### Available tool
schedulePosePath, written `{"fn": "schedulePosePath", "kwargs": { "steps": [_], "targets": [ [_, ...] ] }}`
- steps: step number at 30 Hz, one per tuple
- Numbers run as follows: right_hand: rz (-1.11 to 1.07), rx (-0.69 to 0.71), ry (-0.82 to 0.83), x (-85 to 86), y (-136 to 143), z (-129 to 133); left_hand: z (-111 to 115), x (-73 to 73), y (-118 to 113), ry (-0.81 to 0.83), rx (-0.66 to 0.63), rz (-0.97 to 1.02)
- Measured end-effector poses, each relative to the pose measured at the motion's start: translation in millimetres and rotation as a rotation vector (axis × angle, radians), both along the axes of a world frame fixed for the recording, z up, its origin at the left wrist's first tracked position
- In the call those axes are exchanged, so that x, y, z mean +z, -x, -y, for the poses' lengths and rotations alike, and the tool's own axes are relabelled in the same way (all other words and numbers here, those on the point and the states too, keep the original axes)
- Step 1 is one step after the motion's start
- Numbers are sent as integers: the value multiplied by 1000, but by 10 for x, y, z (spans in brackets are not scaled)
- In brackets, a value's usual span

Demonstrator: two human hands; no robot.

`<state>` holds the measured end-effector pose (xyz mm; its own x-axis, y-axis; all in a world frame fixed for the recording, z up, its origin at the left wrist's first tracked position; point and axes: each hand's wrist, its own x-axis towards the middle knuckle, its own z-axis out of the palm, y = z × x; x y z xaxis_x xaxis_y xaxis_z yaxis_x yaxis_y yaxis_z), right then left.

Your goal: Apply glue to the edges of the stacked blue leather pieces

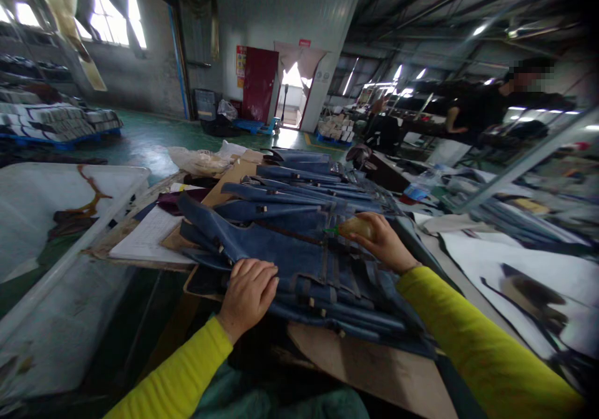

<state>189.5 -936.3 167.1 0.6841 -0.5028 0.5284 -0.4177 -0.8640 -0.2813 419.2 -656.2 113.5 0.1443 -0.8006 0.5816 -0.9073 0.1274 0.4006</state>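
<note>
Several blue leather-like pieces with dark straps lie overlapped in a stack on the table. My left hand [249,291] rests on the near left edge of the front blue piece [281,250], its fingers bent together over the edge. In my right hand [386,244] is a small yellowish squeeze bottle [358,228]. Its green tip points left, close above the dark straps of that piece. Small metal fittings show along the edges of the pieces.
A printed sheet [147,235] and cardboard lie left of the stack. Further left stands a white bin [75,188]. A clear plastic bottle [421,185] is at the right, near a slanted metal bar [524,160]. A person [482,110] is at the back right.
</note>
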Motion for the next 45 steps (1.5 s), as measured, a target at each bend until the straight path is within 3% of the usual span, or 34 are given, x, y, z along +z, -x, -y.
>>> {"fn": "schedulePosePath", "kwargs": {
  "steps": [13, 23, 29, 34, 36, 40, 45],
  "targets": [
    [55, 11, 219, -90, -50, 251, -4, -8, -7, -10, -5, -9],
    [98, -63, 210, -39, -37, 277, 11, -13, -8, 2, -4, -8],
    [86, -110, -29, -117, 40, 226, 13, -17, -6, -9, -1, -1],
    [119, -163, -541, -19, 105, 154, 11, -5, 0, 8, -1, -1],
    [161, -209, -627, 61, 131, 152, 9, -2, 1, 10, -2, 0],
    [242, -333, -429, 153, 181, 239, 11, -13, -2, 5, 4, 4],
    [202, -346, -229, 93, 203, 387, 11, -21, -2, 11, 5, 12]
  ]
}}
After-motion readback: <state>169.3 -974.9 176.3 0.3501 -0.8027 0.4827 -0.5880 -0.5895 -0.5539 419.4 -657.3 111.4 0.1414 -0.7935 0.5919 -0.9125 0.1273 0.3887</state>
